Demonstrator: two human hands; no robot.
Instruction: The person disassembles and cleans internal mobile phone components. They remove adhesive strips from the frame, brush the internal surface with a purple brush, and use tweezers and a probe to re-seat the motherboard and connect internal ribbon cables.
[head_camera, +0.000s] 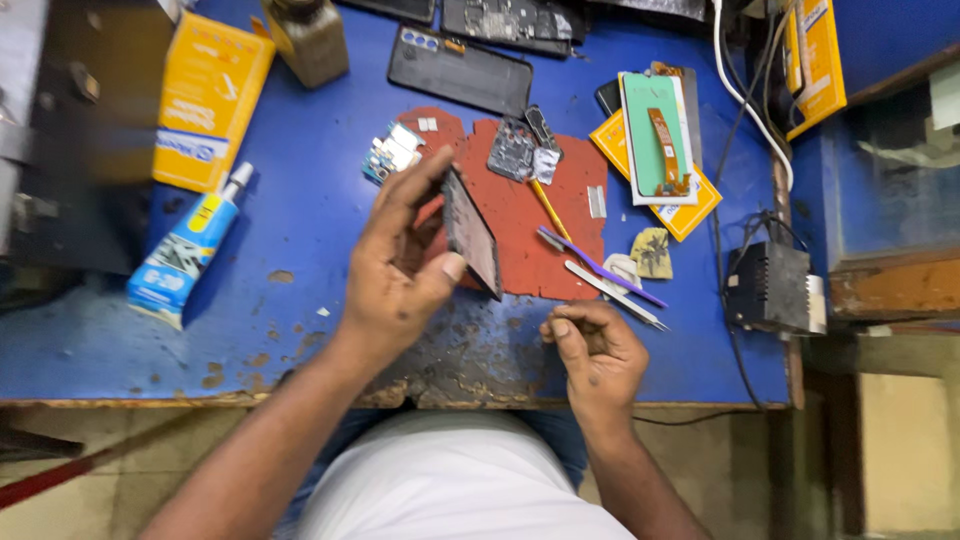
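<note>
While the left hand (395, 275) holds a dark phone panel (470, 232) tilted on edge above the counter (300, 200), its grip is clamped on the panel, thumb against the near face and fingers behind. The panel hangs over a red mat (520, 200) on the blue surface. The right hand (595, 350) rests near the front edge, fingers curled together into a loose fist; I cannot tell whether anything sits inside it. Just beyond that hand lie metal tweezers (615, 293) and a purple pry tool (600, 267), close beside each other. A small circuit board (512, 152) sits on the mat. Well to the left lie a glue tube (185, 250) and a yellow box (212, 95); a black phone (460, 68) lies farther back.
</note>
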